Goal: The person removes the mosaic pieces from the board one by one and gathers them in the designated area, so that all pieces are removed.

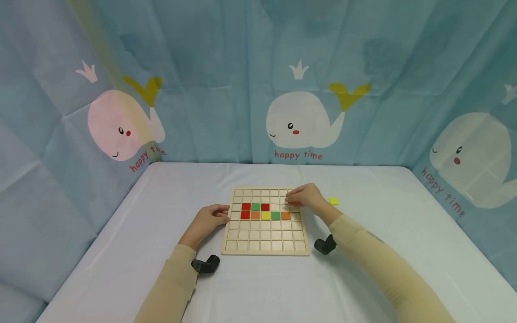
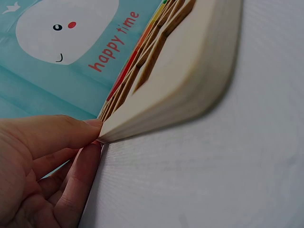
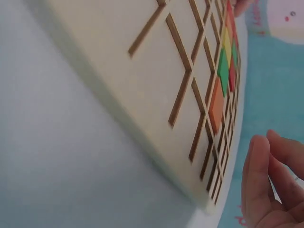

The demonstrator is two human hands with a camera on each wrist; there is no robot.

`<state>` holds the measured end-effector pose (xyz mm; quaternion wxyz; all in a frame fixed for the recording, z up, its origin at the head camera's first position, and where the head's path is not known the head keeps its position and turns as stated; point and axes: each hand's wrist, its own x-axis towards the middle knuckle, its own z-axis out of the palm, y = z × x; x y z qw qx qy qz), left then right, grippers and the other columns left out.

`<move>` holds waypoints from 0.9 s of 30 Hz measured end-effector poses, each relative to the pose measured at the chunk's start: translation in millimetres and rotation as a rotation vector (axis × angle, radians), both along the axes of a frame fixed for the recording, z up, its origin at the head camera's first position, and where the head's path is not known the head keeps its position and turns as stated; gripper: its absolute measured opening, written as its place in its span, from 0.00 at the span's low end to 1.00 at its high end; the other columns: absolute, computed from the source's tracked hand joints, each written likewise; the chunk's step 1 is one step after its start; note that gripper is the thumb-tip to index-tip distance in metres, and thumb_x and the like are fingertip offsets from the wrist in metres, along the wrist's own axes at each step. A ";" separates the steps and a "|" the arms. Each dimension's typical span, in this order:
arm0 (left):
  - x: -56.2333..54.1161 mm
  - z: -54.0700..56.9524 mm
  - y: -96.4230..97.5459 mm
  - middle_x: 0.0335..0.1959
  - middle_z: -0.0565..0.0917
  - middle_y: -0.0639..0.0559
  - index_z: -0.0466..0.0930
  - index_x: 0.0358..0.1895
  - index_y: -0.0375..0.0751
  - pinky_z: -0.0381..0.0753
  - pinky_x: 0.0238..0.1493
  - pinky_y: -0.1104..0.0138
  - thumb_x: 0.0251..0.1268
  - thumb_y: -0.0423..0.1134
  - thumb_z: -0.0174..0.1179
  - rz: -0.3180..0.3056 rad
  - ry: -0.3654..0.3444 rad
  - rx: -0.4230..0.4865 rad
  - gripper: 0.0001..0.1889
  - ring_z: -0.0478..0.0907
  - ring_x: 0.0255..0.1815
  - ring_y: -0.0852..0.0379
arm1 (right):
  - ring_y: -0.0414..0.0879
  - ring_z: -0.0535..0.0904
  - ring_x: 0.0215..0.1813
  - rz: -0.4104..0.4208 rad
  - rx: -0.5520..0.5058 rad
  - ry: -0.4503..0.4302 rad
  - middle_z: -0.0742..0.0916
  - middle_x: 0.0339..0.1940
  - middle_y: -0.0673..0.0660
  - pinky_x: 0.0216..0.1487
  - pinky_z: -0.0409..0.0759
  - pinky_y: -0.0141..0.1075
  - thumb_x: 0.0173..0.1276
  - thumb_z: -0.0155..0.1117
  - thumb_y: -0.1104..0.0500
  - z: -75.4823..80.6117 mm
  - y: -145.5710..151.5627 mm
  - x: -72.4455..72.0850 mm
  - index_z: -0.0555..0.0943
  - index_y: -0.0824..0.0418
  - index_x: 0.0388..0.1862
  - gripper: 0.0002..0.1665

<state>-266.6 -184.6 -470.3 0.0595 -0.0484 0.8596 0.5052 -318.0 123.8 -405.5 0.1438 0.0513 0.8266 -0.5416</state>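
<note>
A square wooden grid board [image 1: 265, 246] lies on the table. Several coloured tiles fill cells in two neighbouring rows: red [image 1: 246, 207], green [image 1: 256, 207] and red in the farther one; red, orange [image 1: 255, 215], yellow [image 1: 265, 215], green and orange in the nearer one. My left hand [image 1: 208, 222] pinches the board's left edge between thumb and fingers, as the left wrist view shows. Above the board's far right part hovers my right hand [image 1: 308, 197], thumb and fingertips [image 3: 259, 149] close together. Whether a tile is between them cannot be seen.
A loose yellow tile [image 1: 333, 201] lies on the white tablecloth [image 1: 258, 291], right of the board and beyond the right forearm. Black wrist devices [image 1: 207, 264] sit on both sleeves. Behind the table hangs a blue curtain [image 1: 226, 89] with whale prints.
</note>
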 end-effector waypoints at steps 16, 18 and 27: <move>-1.2 -1.8 0.5 0.47 0.83 0.46 0.78 0.62 0.37 0.76 0.50 0.65 0.62 0.34 0.66 -0.007 -0.004 0.011 0.23 0.79 0.45 0.56 | 0.41 0.86 0.26 0.053 -0.025 0.007 0.90 0.32 0.59 0.36 0.85 0.32 0.65 0.69 0.66 -5.4 -25.6 -2.7 0.86 0.72 0.44 0.12; -0.7 -1.5 0.9 0.47 0.83 0.46 0.79 0.62 0.37 0.76 0.50 0.65 0.62 0.34 0.66 -0.003 -0.003 0.007 0.23 0.79 0.45 0.56 | 0.41 0.86 0.26 0.056 -0.015 0.007 0.91 0.33 0.60 0.36 0.85 0.32 0.64 0.69 0.66 -6.9 -27.9 -2.8 0.86 0.72 0.43 0.11; -1.5 -0.2 0.2 0.46 0.84 0.46 0.79 0.62 0.37 0.76 0.51 0.63 0.62 0.34 0.66 0.000 -0.003 0.003 0.23 0.79 0.45 0.56 | 0.39 0.85 0.25 0.036 -0.033 -0.049 0.91 0.38 0.62 0.33 0.84 0.31 0.62 0.71 0.67 -13.9 -37.6 -4.5 0.87 0.72 0.42 0.11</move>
